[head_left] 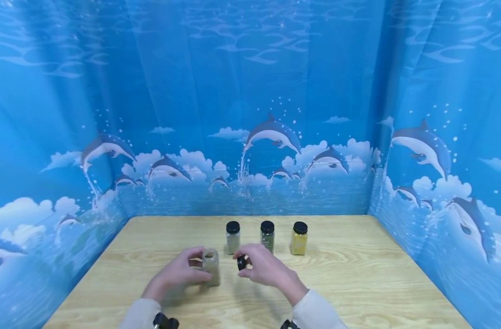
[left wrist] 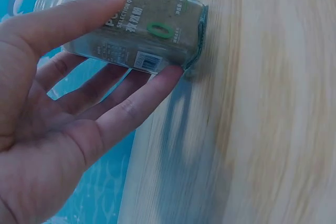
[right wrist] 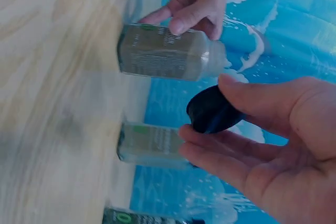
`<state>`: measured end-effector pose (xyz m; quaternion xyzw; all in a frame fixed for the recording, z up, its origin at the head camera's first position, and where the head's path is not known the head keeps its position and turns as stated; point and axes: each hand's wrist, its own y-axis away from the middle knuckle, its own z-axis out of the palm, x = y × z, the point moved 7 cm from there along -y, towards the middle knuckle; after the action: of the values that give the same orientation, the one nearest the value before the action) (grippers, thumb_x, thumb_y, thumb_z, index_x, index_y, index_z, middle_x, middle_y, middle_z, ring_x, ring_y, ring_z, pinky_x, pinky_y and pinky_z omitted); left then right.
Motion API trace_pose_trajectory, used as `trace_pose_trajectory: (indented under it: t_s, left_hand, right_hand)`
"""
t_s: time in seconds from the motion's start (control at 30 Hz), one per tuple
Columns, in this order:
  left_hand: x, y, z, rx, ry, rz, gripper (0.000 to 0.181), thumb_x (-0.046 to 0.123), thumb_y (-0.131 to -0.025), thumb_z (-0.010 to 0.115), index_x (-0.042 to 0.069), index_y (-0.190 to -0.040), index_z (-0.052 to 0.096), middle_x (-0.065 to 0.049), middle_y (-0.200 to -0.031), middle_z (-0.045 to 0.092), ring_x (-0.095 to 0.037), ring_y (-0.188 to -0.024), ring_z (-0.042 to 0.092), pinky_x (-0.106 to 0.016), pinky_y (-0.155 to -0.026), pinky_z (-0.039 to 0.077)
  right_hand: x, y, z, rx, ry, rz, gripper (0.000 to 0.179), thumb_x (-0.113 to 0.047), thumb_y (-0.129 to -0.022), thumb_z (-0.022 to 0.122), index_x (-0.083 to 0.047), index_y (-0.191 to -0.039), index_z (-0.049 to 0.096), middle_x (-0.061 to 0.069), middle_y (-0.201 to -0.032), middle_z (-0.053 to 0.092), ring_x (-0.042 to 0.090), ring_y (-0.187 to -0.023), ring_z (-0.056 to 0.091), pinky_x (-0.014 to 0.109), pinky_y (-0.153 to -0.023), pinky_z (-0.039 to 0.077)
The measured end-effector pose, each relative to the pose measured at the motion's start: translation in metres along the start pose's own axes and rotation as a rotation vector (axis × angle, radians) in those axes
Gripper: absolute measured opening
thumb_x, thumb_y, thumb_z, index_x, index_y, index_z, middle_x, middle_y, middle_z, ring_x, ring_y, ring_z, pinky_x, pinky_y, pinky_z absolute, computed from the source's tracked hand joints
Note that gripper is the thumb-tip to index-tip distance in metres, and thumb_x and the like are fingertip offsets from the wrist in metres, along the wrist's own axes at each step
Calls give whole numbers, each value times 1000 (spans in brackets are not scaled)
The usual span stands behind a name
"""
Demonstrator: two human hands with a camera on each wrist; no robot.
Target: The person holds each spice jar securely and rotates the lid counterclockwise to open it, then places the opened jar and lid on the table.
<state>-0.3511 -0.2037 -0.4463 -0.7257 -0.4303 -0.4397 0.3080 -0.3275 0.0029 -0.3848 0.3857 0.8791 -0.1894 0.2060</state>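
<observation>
My left hand holds an uncapped glass spice jar with thumb and fingertips on its sides. Greyish-brown powder fills much of it, and the label shows a green ring and a barcode. The jar stands upright at the table, its mouth bare. To its right, my right hand pinches a black cap between thumb and fingers, apart from the jar. The cap is tilted on its side in the head view.
Behind the hands stand three black-capped jars in a row: one with greyish powder, one with dark green contents and one yellow. They are on a light wooden table. A blue dolphin-print curtain surrounds its back and sides.
</observation>
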Motion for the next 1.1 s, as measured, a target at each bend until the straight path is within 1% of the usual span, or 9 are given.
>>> trace_pose_trajectory:
  t_s: [0.23, 0.37, 0.5, 0.6, 0.7, 0.77, 0.93, 1.0, 1.1]
  left_hand:
    - [-7, 8, -15, 22, -4, -37, 62, 13, -82, 83, 0, -137, 57, -19, -128, 66, -30, -115, 66, -35, -95, 59]
    - [-10, 12, -23, 40, -17, -52, 67, 12, -82, 83, -3, -140, 54, -21, -130, 66, -33, -117, 66, -36, -96, 59]
    - [-14, 14, -30, 31, -8, -35, 64, 11, -84, 82, -6, -139, 53, -22, -128, 65, -29, -115, 67, -30, -93, 60]
    - [-18, 15, -36, 21, 18, -22, 62, 9, -84, 81, -7, -137, 53, -22, -128, 65, -25, -114, 67, -26, -90, 60]
    - [-22, 16, -40, 12, 34, -19, 63, 8, -85, 81, -9, -138, 52, -24, -128, 64, -27, -115, 66, -25, -90, 60]
    - [-24, 17, -43, 12, 33, -28, 66, 8, -84, 81, -10, -140, 50, -25, -129, 63, -30, -116, 66, -25, -90, 60]
    - [-27, 22, -53, 23, 27, -51, 73, 6, -85, 80, -14, -144, 43, -31, -133, 60, -39, -120, 64, -28, -91, 62]
    - [-28, 24, -58, 23, 25, -63, 74, 6, -86, 79, -15, -145, 41, -32, -134, 58, -40, -121, 64, -31, -92, 62]
    - [-30, 27, -63, 19, 30, -90, 73, 6, -86, 78, -15, -146, 40, -32, -135, 58, -40, -121, 64, -36, -92, 63]
  right_hand:
    - [-2, -19, 20, -12, -39, 15, 29, -13, -82, 86, -4, -106, 73, 4, -100, 76, 11, -88, 72, 17, -81, 57]
    - [-4, -29, 32, -26, 32, 33, 32, -15, -81, 87, -3, -108, 75, 3, -98, 78, 8, -84, 70, 15, -77, 56]
    - [-7, -39, 42, -30, 111, 37, 34, -19, -82, 86, -3, -110, 77, 4, -97, 79, 4, -80, 66, 13, -73, 54]
    - [-10, -46, 50, -44, 137, 29, 30, -21, -82, 86, -6, -106, 79, 2, -93, 79, 1, -73, 62, 12, -68, 52]
    - [-9, -52, 58, -61, 150, 24, 25, -21, -80, 87, -8, -100, 80, -1, -88, 79, 0, -69, 59, 11, -65, 49]
    - [-9, -56, 63, -65, 160, 21, 27, -21, -80, 87, -8, -102, 79, -1, -90, 79, 2, -73, 63, 12, -68, 52]
    - [-13, -67, 74, -68, 168, 2, 38, -21, -81, 87, -5, -114, 76, 5, -109, 79, 12, -99, 73, 18, -88, 59]
    - [-16, -71, 79, -73, 173, -13, 37, -21, -82, 86, -6, -113, 76, 4, -109, 79, 11, -98, 73, 17, -88, 58]
    - [-19, -76, 85, -77, 175, -24, 31, -22, -82, 86, -7, -109, 78, 1, -102, 80, 6, -90, 71, 13, -82, 55]
